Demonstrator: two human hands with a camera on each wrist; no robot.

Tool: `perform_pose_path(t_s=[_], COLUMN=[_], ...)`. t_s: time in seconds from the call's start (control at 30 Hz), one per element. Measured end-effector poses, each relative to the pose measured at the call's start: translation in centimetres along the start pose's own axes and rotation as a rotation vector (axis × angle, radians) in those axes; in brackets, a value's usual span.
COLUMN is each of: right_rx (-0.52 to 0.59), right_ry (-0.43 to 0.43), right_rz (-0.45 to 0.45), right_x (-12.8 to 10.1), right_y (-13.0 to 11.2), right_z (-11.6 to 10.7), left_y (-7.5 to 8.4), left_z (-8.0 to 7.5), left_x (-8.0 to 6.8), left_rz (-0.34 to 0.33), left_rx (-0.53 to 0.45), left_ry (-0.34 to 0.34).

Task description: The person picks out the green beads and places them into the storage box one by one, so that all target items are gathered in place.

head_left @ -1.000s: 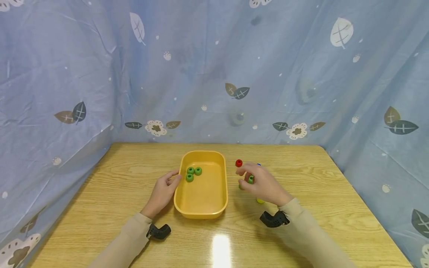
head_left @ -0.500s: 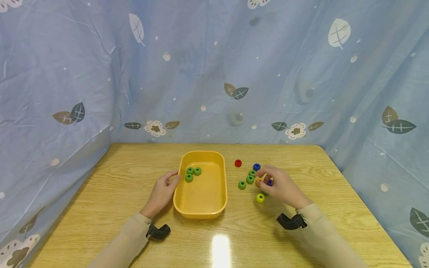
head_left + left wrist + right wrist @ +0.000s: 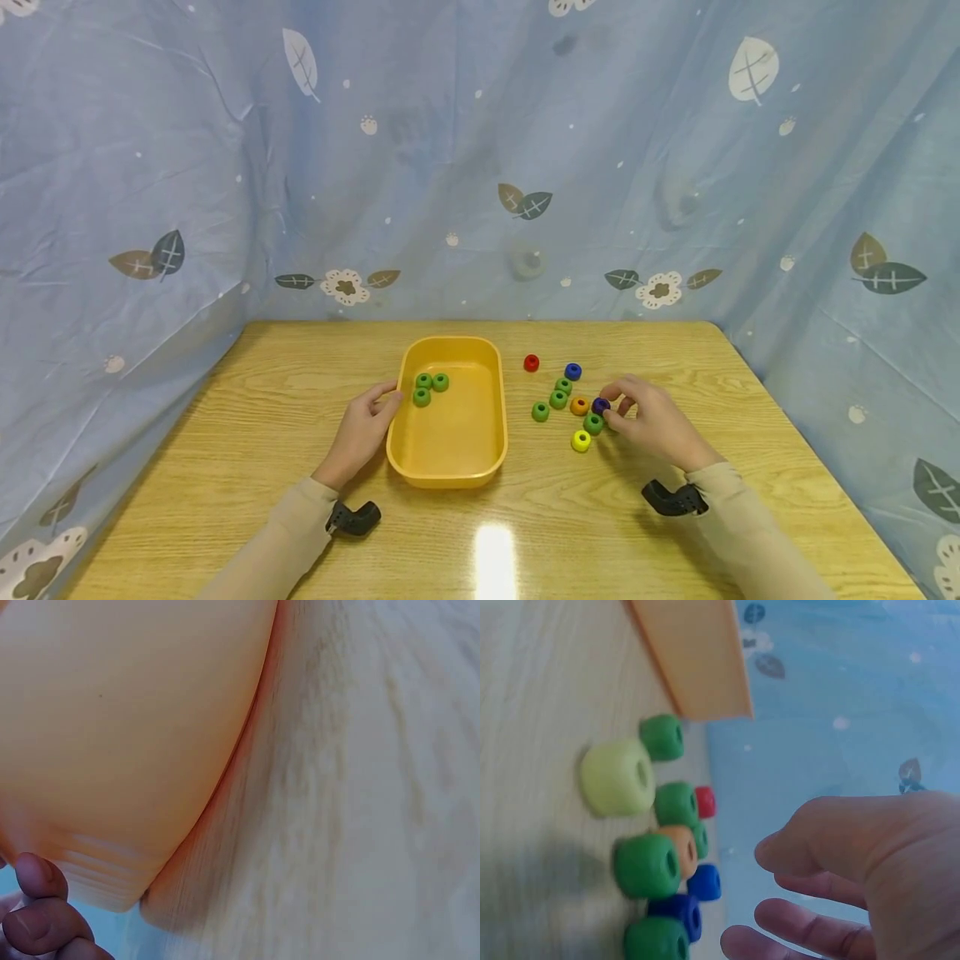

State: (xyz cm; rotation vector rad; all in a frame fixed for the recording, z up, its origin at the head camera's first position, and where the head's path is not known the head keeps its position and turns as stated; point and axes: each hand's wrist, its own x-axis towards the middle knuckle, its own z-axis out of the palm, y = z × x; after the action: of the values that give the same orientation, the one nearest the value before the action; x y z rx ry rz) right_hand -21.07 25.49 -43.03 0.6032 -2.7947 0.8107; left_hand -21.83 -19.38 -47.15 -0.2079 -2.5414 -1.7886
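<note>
Fingers of my right grip [image 3: 651, 418] hovered loosely apart beside the dark blue bead [image 3: 600, 406] mid-tabletop [image 3: 675, 533], while my left grip [image 3: 362, 432], relaxed, rested against the yellow tray [image 3: 448, 475].

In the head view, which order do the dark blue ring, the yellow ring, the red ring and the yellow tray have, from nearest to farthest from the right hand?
Measured from the right hand:
1. Dark blue ring, at the fingertips.
2. Yellow ring, left of the hand, nearer the person.
3. Red ring, farther back on the left.
4. Yellow tray, farthest left, beside the left hand.
</note>
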Motion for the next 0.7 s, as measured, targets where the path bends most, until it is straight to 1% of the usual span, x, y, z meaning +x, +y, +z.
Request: perform_pose_path(t_s=[0.07,0.1,0.3,0.43,0.7], right_rx=[-0.006,-0.009,-0.036,-0.061,-0.065], right_ry=[-0.006,-0.009,-0.022,-0.026,-0.037], right_rz=[0.011,0.017,0.024,0.021,0.022], right_x=[-0.2,-0.3,-0.6,-0.6,-0.7], right_y=[0.3,0.5,1.5,2.0,2.8], right_z=[0.0,0.0,0.3,0.6,1.3], left_y=[-0.9,-0.9,-1.2,-1.4,-1.1], left_z=[0.0,-0.1,0.0,0.0,-0.1], left_x=[0.3,0.3,0.5,0.6,0.5], left_rz=[0.009,0.011,0.007,-0.003,-0.002], left_rx=[-0.009,-0.008,-0.005,0.014,0.041], left_ry=[-0.001,-0.002,0.004,0.01,0.006])
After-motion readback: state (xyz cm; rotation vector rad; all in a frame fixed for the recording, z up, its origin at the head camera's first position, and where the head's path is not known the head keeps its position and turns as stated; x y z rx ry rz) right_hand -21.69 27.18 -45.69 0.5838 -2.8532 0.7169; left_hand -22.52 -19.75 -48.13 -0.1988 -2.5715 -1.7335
